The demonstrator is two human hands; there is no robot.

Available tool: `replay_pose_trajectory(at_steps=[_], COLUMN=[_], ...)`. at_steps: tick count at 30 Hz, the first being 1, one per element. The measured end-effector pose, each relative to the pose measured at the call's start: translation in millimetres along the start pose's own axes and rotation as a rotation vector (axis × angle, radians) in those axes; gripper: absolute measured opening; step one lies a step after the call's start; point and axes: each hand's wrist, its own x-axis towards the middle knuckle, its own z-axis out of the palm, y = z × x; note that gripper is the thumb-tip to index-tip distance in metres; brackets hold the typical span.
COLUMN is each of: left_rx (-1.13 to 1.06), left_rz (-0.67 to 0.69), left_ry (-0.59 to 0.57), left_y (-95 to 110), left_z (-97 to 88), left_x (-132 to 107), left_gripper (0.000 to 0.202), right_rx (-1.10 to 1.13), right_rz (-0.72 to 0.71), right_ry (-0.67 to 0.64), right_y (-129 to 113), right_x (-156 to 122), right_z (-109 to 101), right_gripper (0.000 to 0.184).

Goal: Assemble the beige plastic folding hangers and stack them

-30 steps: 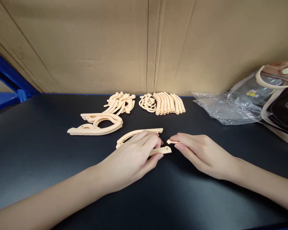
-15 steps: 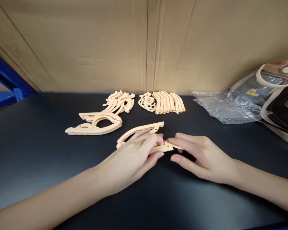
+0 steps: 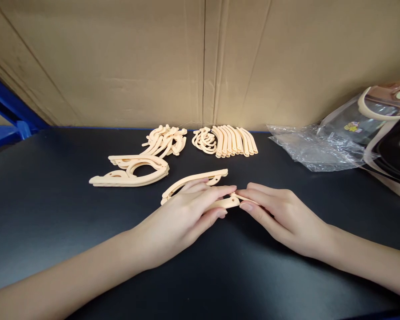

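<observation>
A cream plastic folding hanger (image 3: 195,178) lies on the black tabletop, its middle covered by my left hand (image 3: 183,220). That hand is closed around the near arm, whose holed end pokes out to the right between thumb and index finger. Between the fingers and thumb of my right hand (image 3: 283,218) is a thin cream strip (image 3: 247,198). Its left tip meets the hanger arm's end, beside my left index fingertip. Most of this strip is hidden, so I cannot tell its full shape.
Folding hangers (image 3: 150,178) lie stacked at left. Behind are a heap of short arms (image 3: 166,140), curved hooks (image 3: 204,141) and a row of long arms (image 3: 235,141). A clear plastic bag (image 3: 306,149) and a transparent handled bag (image 3: 348,120) sit at right, before a cardboard wall (image 3: 136,62).
My right thumb has come up against the thin strip and closed on it. My left index finger has stretched right, over the end of the hanger arm.
</observation>
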Motion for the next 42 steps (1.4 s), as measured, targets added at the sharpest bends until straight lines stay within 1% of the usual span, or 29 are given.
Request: replay_pose_trajectory(at_steps=[4,9,12,17,23,32,36,38,42], left_rx=[-0.021,-0.047,-0.065,-0.125,-0.114,-0.105,-0.108,-0.110,-0.116], left_rz=[-0.005,-0.021,-0.018,-0.015,0.002,0.005,0.006,0.003,-0.001], left_ry=[-0.006,-0.019,-0.027,-0.070,-0.095,-0.119,-0.133,-0.142,-0.151], left_y=[0.7,-0.3,-0.2,0.9,2.0,1.8,2.0,2.0,2.4], left_z=[0.0,-0.3,-0.9,-1.1,-1.5,-2.5,-2.0,-1.9,-2.1], left_x=[0.5,1.7,1.5,0.7,1.6,2.7,2.0,1.0,-0.2], left_gripper=[0.032,0.028,0.028,0.027,0.025,0.021,0.019,0.019,0.021], right_rx=[-0.016,-0.055,-0.147,-0.350,-0.470,-0.660,-0.762,-0.775,-0.722], right_rz=[-0.029,-0.051,-0.100,-0.231,-0.299,-0.404,-0.448,-0.460,-0.443], right_ry=[0.020,-0.006,0.002,0.061,0.088,0.117,0.136,0.131,0.110], right_y=[-0.5,0.9,1.9,3.3,2.7,4.0,3.7,3.7,3.6], right_x=[-0.6,-1.4,-2.2,-3.0,-1.4,-2.2,-2.9,-3.0,-3.0], right_z=[-1.1,0.4,1.0,0.2,-0.7,-2.3,-3.4,-3.8,-3.1], right_gripper=[0.023,0.026,0.028,0.034,0.038,0.030,0.032,0.032,0.032])
